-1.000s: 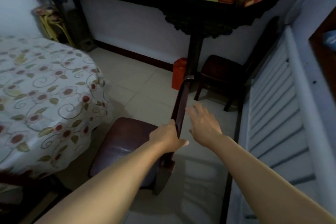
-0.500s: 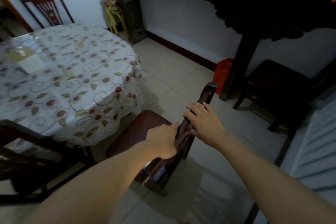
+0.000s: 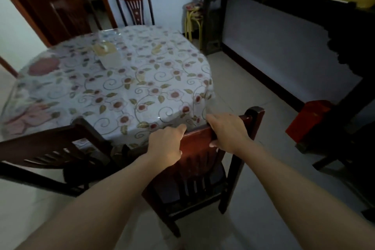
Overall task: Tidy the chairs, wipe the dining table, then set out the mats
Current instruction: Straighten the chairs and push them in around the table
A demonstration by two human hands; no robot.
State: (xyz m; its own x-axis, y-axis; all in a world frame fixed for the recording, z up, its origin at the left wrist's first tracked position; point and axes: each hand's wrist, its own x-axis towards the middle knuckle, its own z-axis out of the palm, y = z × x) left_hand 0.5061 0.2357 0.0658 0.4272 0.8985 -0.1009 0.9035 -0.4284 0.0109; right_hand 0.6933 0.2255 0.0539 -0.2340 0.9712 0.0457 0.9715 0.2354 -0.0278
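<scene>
Early days on this one – only the chair part underway, from the look of it. Near chair (image 3: pixel 194 170) sitting right at the edge of the desk (image 3: pixel 129 79), its top rail touching or just shy of the hanging flowered cloth (image 3: pixel 162 87), seat apparently tucked under – hard to be sure, too dark below. Second chair (image 3: pixel 50 148) just to the left, turned at an angle, so probably needing a nudge yet. Third chair (image 3: pixel 134 6) on the far side, close against the desk. Maybe a fourth back by the doorway, but too dim to call.

No wiping started as far as can be judged: no rag anywhere in sight. Some pale, blurry stuff lying in the middle of the desk and pinkish shapes at the left edge – could be mats, could be print under a clear cover, can't tell. So wiping and mats both left to do.

Hands: both on the near chair's top rail. Left hand (image 3: pixel 166 144) curled over the left part of the rail, gripping it. Right hand (image 3: pixel 227 132) wrapped over the rail further right, near the corner post, thumb on the near face. Neither one spread wide – both closed round the wood.
</scene>
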